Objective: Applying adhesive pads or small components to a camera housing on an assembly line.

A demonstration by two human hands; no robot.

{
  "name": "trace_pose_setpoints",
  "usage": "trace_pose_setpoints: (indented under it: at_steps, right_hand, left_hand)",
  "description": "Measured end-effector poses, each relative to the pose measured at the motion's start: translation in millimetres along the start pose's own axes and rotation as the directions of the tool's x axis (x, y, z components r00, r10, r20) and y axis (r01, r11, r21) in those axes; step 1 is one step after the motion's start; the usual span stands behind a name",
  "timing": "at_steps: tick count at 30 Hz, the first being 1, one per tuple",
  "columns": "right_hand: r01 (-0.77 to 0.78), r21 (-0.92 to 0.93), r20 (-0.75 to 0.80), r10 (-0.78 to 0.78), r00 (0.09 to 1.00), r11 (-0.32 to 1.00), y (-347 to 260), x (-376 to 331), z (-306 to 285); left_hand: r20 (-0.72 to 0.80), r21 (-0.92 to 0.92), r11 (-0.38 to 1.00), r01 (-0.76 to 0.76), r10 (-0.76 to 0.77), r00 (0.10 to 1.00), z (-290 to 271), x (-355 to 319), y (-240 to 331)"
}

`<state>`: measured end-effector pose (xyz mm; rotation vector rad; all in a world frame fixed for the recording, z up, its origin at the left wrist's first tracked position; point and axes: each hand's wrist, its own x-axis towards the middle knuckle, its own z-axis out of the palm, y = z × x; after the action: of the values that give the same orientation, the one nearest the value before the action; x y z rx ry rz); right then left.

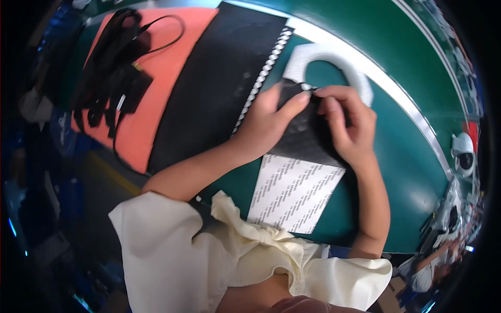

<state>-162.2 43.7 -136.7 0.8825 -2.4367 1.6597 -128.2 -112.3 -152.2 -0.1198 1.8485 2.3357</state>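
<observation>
A black textured sheet (302,136) lies in front of me on the green table, its near part showing white printed backing paper (297,194). My left hand (271,117) grips the sheet's far left edge, thumb on top. At the far right corner my right hand (349,122) is closed in a pinch, thumb and forefinger beside a small white round piece (306,86). What the right fingertips hold is too small to make out. Just beyond the hands, a white curved, wrapped-looking loop (326,51) touches the sheet's far edge.
Left of my hands lies a large black sheet (209,78) with a row of white discs (264,72) along its right edge. An orange board (169,78) carries black devices and cables (122,86). Clear plastic bags (452,203) and another person (425,274) are at right.
</observation>
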Motion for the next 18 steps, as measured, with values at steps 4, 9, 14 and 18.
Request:
trace_pose_setpoints:
  at_steps: [4,9,14,18]
  right_hand:
    - [0.104,-0.113,-0.031,-0.108,0.994,0.988,2.4,1.3,-1.4]
    - [0.156,-0.133,0.006,-0.156,0.988,0.979,4.1,2.8,6.7]
    - [0.152,-0.165,0.016,-0.152,0.988,0.974,0.3,0.7,6.8]
    - [0.149,-0.150,0.013,-0.149,0.989,0.977,2.4,1.3,8.3]
  left_hand:
    - [0.065,-0.056,0.998,0.014,-0.011,0.998,0.6,8.5,-0.1]
    - [0.066,-0.093,0.996,-0.011,0.017,0.998,-6.2,11.0,-13.3]
    - [0.058,-0.024,0.999,-0.029,0.030,0.998,-6.3,8.6,-15.8]
    - [0.061,-0.013,1.000,-0.012,0.013,0.998,-6.6,8.0,-13.3]
